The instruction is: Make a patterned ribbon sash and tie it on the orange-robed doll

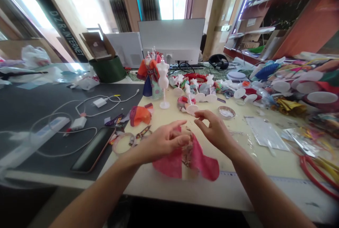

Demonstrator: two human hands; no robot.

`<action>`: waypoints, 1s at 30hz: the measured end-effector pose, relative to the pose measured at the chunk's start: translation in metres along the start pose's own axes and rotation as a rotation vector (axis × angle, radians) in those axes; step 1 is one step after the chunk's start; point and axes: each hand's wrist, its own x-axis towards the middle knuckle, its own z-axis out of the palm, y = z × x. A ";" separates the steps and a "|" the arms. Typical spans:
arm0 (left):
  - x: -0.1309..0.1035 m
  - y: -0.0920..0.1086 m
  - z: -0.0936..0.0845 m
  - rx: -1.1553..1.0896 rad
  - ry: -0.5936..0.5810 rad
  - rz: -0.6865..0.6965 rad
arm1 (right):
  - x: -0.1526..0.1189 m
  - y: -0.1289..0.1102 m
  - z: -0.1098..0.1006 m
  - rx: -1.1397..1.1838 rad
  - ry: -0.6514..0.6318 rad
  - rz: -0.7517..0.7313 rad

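Observation:
A small pink garment with a patterned middle strip (205, 162) lies spread on the pale tabletop in front of me. My left hand (168, 142) is over its upper left part, thumb and forefinger apart; whether it touches the cloth I cannot tell. To the right of the garment, my right hand (213, 129) hovers with curved, parted fingers and nothing visible in them. A bare white mannequin (163, 76) stands upright beyond my hands, beside a dressed one in an orange and blue robe (148, 74). An orange cloth piece (140, 115) lies left of them.
Red-handled scissors (308, 161) lie at the right, near a ruler (280, 179) along the front edge. A small dish (226, 112) holds white bits. At left are a phone (94, 150), a power strip (39, 141) and cables. Mannequins and fabrics crowd the back right, before a monitor (172, 37).

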 end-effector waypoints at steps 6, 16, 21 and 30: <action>-0.019 -0.060 -0.010 0.168 0.228 -0.073 | -0.051 0.022 -0.014 -0.099 -0.108 0.072; -0.055 -0.115 0.011 0.766 0.225 0.110 | -0.086 0.022 -0.003 -0.274 -0.320 -0.057; -0.056 -0.118 0.014 0.870 0.168 0.159 | -0.086 0.026 0.000 -0.251 -0.339 -0.027; -0.054 -0.121 0.013 0.907 0.184 0.175 | -0.089 0.025 -0.016 0.529 -0.221 0.487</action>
